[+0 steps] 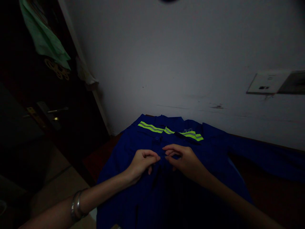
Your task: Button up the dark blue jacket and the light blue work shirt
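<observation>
A dark blue work jacket [124, 165] with yellow-green reflective strips [152, 128] across its chest lies spread out, front side up, collar towards the wall. Over the middle of its front, my left hand [142, 162] pinches thumb and forefinger together at the front edge of the cloth. Facing it from the right is my right hand [183, 159], its fingers curved and its thumb tip a little apart from the forefinger, with nothing visible between them. A button [157, 138] shows just above both hands. Deep shadow hides the cloth below them.
The jacket rests on a dark red surface [267, 187] against a pale wall [166, 63]. A wall socket [267, 82] is at the right. On the left stands a dark door with a handle [57, 110] and a hanging green cloth [47, 39].
</observation>
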`<state>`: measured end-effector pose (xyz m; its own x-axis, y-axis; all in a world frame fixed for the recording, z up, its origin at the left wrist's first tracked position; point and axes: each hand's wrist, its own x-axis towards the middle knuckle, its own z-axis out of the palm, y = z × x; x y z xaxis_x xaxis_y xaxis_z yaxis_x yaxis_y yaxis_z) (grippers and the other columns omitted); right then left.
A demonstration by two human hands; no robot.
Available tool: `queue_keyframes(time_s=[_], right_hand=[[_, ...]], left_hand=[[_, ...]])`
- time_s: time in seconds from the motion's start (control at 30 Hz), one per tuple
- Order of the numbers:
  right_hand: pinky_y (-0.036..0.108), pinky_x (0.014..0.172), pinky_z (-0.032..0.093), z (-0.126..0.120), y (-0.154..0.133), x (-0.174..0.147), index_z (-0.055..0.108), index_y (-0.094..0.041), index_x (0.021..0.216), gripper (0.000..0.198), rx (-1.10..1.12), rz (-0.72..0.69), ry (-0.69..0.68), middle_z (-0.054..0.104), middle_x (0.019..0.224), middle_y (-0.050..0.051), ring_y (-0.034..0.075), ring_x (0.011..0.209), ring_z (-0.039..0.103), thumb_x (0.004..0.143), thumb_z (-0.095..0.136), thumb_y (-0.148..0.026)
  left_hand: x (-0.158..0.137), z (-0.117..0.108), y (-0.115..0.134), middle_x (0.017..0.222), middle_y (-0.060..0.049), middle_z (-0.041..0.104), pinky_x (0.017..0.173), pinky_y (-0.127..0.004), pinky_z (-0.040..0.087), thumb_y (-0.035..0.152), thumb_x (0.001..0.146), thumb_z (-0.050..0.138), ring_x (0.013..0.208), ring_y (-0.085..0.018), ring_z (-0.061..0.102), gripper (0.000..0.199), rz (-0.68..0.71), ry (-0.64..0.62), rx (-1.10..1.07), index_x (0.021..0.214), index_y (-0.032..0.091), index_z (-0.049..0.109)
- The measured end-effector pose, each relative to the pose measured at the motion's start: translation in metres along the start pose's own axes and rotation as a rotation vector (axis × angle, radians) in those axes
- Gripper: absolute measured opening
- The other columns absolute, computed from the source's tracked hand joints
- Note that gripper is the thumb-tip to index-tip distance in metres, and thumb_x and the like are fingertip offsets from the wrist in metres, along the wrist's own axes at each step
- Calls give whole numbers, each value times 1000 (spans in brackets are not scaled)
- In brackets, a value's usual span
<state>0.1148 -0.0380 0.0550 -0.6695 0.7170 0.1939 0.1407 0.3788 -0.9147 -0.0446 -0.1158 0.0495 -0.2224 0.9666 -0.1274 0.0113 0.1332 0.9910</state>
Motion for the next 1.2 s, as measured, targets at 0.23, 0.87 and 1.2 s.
queue_keyframes(time_s=[0.23, 0.87, 1.2], right_hand=[[17, 39, 48, -1, -3, -2, 65, -16, 91, 26, -73, -47, 39, 62, 80, 5, 12, 62, 59, 69, 54, -24], [29, 81, 43, 12, -6, -10, 66, -19, 88, 24, -281, -215, -144, 66, 85, 3, 15, 83, 59, 69, 52, -13], [26, 71, 37, 68, 70, -10, 64, -23, 72, 10, -707, -637, -557, 63, 69, -1, 14, 72, 53, 70, 56, -15]], left_hand=[[-2, -1, -3, 51, 4, 50, 31, -16, 29, 24, 65, 65, 32, -3, 39, 14, 9, -7, 16, 67, 10, 63], [-23, -26, -5, 53, 3, 48, 33, -17, 28, 40, 65, 64, 37, -5, 39, 29, 77, -73, 177, 66, 11, 61], [72, -140, 0, 54, 1, 49, 36, -18, 30, 47, 66, 60, 45, -8, 45, 37, 115, 402, 244, 72, 11, 64]])
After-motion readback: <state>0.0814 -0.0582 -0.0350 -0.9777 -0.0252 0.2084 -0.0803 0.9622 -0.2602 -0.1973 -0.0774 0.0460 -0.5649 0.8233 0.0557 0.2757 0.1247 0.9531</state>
